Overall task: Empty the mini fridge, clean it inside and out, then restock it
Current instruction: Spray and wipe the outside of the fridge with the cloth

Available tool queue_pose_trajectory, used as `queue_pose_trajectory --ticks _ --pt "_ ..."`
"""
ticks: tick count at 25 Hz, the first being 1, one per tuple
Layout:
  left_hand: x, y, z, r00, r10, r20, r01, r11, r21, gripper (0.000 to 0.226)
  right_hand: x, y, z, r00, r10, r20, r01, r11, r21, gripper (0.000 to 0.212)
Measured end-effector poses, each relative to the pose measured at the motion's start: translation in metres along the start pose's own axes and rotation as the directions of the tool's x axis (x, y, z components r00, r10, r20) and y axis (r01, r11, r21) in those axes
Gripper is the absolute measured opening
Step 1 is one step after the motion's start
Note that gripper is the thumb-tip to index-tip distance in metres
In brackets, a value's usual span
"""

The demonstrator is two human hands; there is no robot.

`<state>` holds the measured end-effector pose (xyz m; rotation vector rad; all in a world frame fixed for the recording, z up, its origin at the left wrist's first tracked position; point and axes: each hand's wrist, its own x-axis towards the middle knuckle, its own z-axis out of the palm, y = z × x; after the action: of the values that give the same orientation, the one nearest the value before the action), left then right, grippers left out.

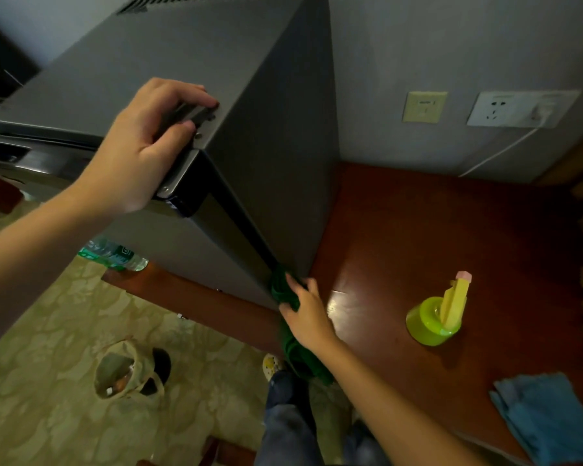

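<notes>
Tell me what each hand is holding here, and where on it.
The right hand grips a green cloth near its upper end, pressed to the mini fridge lower corner. The left hand grips the fridge's top front corner at the hinge.

free: bare tabletop [401,230] right of fridge [216,95] | obstacles: green cup [429,321], blue cloth [546,418] near edge

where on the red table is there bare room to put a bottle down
Free: the table stretch between the fridge side, the back wall and the green cup; also the strip between the cup and the blue cloth. Crowded: the fridge's lower corner, where the right hand presses a green rag.
</notes>
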<state>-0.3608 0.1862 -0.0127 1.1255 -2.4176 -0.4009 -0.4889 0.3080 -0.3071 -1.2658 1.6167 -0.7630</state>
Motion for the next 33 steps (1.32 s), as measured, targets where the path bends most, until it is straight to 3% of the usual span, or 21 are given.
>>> queue_pose_trajectory --ticks 3,6,9,12,16,21,26,30,33 --pt "-0.001 -0.002 0.001 1.000 0.009 -0.010 -0.009 1.000 0.010 0.030 0.021 0.050 0.019 0.954 0.271 0.126 -0.242 0.948 -0.205 0.060" --pt "0.000 -0.004 0.000 1.000 0.010 -0.021 -0.010 1.000 0.014 0.031 0.044 0.070 0.028 0.898 0.397 0.189 -0.327 0.891 -0.315 0.061" --pt "-0.001 -0.005 0.000 1.000 0.008 -0.015 -0.008 1.000 0.008 0.031 0.052 0.078 0.023 0.885 0.441 0.147 -0.426 0.896 -0.122 0.050" --pt "-0.002 -0.005 0.001 0.999 0.014 -0.036 -0.014 1.000 0.011 0.034 0.055 0.078 0.024 0.837 0.534 0.116 -0.543 0.838 0.061 0.044" --pt "0.000 -0.005 0.001 0.999 0.021 -0.041 -0.020 1.000 0.017 0.033 0.046 0.036 0.024 0.803 0.555 0.219 -0.596 0.747 0.292 0.040" --pt "0.000 -0.004 0.001 0.999 0.011 -0.033 -0.011 1.000 0.008 0.034 0.021 -0.015 -0.014 0.898 0.386 0.211 -0.438 0.832 0.340 0.035" --pt "0.002 -0.004 0.001 0.999 0.026 -0.022 -0.026 1.000 -0.010 0.030 -0.009 -0.093 -0.062 0.987 0.038 0.155 -0.077 0.965 0.251 0.039" --pt "0.002 -0.006 0.001 0.999 0.048 -0.002 -0.048 0.999 -0.012 0.030 -0.029 -0.163 -0.102 0.951 -0.302 0.068 0.237 0.852 0.467 0.045" --pt "0.001 -0.007 0.000 0.999 0.047 0.011 -0.047 0.999 -0.011 0.029 -0.022 -0.194 -0.151 0.912 -0.404 -0.071 0.371 0.739 0.563 0.045"
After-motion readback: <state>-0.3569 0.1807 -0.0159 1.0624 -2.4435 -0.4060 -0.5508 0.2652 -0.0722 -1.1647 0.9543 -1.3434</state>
